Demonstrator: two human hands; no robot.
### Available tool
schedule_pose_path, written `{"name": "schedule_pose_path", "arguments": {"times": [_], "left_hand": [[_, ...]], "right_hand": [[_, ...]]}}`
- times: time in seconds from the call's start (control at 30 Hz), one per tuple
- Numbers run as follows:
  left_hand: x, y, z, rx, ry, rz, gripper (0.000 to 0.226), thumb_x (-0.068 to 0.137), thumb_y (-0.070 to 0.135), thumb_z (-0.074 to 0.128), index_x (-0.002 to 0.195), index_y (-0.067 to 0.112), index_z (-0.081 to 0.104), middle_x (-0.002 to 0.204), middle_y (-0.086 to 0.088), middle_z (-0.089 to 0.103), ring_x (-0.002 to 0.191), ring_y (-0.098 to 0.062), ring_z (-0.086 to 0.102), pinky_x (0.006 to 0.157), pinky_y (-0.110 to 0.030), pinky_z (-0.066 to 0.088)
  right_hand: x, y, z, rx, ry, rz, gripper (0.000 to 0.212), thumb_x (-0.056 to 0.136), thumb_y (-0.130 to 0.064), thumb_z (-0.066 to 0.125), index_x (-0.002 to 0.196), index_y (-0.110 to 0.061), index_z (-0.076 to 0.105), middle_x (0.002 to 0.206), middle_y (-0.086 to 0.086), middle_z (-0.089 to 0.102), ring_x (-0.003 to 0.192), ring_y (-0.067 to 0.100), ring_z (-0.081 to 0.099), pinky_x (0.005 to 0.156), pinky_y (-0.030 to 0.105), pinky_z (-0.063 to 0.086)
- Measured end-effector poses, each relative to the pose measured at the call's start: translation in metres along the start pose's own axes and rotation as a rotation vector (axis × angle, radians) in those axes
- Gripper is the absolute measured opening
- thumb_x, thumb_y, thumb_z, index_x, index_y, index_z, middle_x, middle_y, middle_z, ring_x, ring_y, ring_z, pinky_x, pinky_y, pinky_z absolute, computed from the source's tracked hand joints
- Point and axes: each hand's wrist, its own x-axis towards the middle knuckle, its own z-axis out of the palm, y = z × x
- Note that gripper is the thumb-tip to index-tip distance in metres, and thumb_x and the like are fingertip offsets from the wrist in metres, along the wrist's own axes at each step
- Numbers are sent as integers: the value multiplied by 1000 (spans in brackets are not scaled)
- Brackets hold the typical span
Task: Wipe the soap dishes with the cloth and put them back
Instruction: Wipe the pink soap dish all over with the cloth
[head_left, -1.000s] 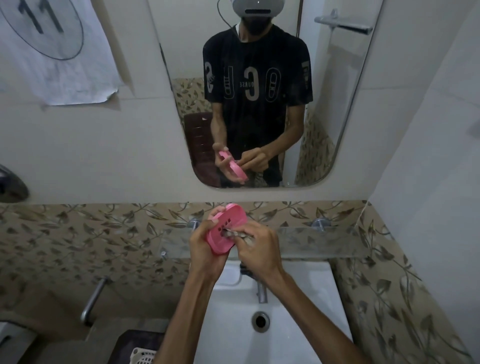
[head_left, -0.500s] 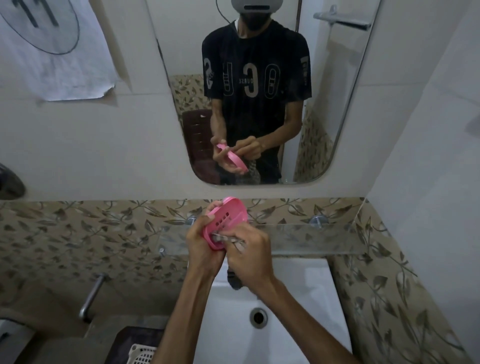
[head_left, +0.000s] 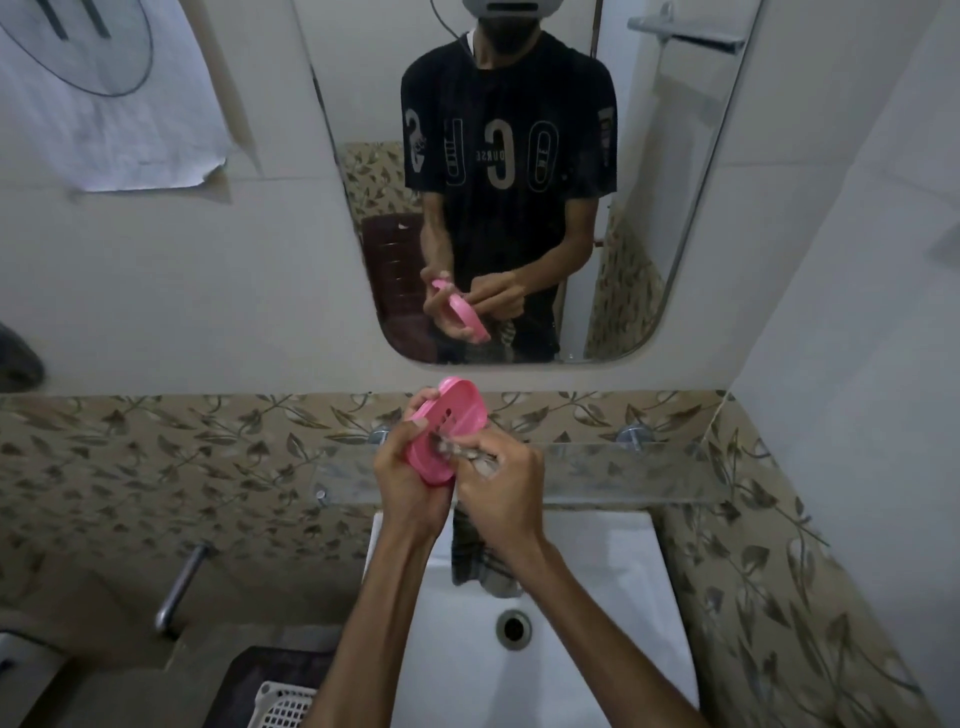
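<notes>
A pink oval soap dish (head_left: 457, 415) with drain slots is tilted up above the sink, gripped from the left by my left hand (head_left: 408, 478). My right hand (head_left: 501, 486) is closed on a dark checked cloth (head_left: 475, 551) and presses a bunched part of it against the dish's inner face. The rest of the cloth hangs down below my right hand over the sink. The mirror (head_left: 519, 182) repeats both hands and the dish.
A glass shelf (head_left: 623, 470) on two metal brackets runs along the wall just behind my hands. The white sink (head_left: 597, 597) with its drain (head_left: 513, 627) lies below. A metal tap (head_left: 179, 587) sticks out at the left, and a white basket (head_left: 283, 704) sits at the bottom.
The dish has tipped a little further back and to the right in my left hand. My right hand has shifted with the cloth across the dish, and more of the cloth now hangs below it.
</notes>
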Motion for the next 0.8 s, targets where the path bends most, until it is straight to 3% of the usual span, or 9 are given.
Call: {"name": "schedule_pose_path", "arguments": {"times": [0.07, 0.17, 0.3, 0.37, 0.47, 0.53, 0.63, 0.7, 0.8], "left_hand": [[-1, 1, -2, 16, 4, -7, 66, 52, 32, 88, 111, 10, 66, 115, -19, 64, 109, -40, 57, 105, -53, 42], [-1, 1, -4, 21, 14, 9, 59, 51, 27, 88, 105, 11, 71, 108, -14, 66, 88, -26, 66, 79, -34, 57], [0, -1, -1, 61, 42, 21, 65, 49, 37, 88, 108, 15, 70, 119, -20, 62, 109, -42, 57, 95, -50, 49], [2, -1, -2, 88, 2, 43, 65, 54, 38, 85, 112, 14, 69, 121, -20, 61, 111, -42, 54, 90, -47, 52], [3, 1, -1, 108, -34, 59, 74, 70, 34, 71, 139, 10, 60, 131, -22, 60, 108, -38, 62, 84, -40, 59], [2, 0, -1, 119, 25, 24, 81, 75, 37, 68, 148, 7, 53, 122, -20, 67, 97, -31, 70, 79, -36, 61], [0, -2, -2, 130, 137, -48, 51, 90, 36, 57, 122, 0, 71, 98, -20, 71, 84, -30, 73, 79, -39, 62], [1, 3, -3, 136, 129, -90, 40, 96, 35, 53, 101, 5, 79, 94, -18, 73, 89, -32, 71, 88, -44, 58], [2, 22, 0, 145, 93, -201, 57, 93, 37, 60, 132, -5, 66, 124, -28, 68, 119, -41, 63, 100, -45, 53]], "right_hand": [[-5, -2, 1, 17, -82, -19, 11, 83, -14, 87, 93, -17, 86, 88, -7, 82, 76, 5, 76, 71, 36, 64], [3, 3, -3, -17, -11, 25, 8, 84, -17, 88, 91, -14, 86, 84, -4, 82, 72, 10, 75, 68, 39, 62], [-9, -10, 6, 145, -119, 166, 5, 85, -18, 83, 89, -16, 84, 82, -4, 81, 68, 14, 74, 69, 49, 63], [-12, -10, 6, 199, -129, 193, 6, 88, -18, 80, 92, -15, 83, 85, -3, 81, 78, 18, 76, 76, 50, 63], [-18, -10, 2, 151, -170, 70, 16, 88, -21, 72, 102, -14, 79, 95, -3, 76, 87, 15, 72, 78, 42, 61], [-19, -11, -1, 147, -194, 7, 21, 87, -16, 74, 107, -12, 78, 101, -2, 74, 92, 13, 71, 82, 39, 62], [-9, -4, -5, 100, -197, -102, 22, 87, -7, 81, 109, -4, 79, 107, 4, 76, 98, 16, 73, 87, 38, 62], [1, 2, -11, 53, -209, -211, 23, 87, -2, 81, 110, -1, 81, 109, 8, 77, 99, 19, 74, 88, 37, 62], [11, 10, -21, -42, -231, -362, 25, 84, 7, 78, 107, -2, 82, 110, 8, 77, 98, 21, 74, 88, 35, 62]]}}
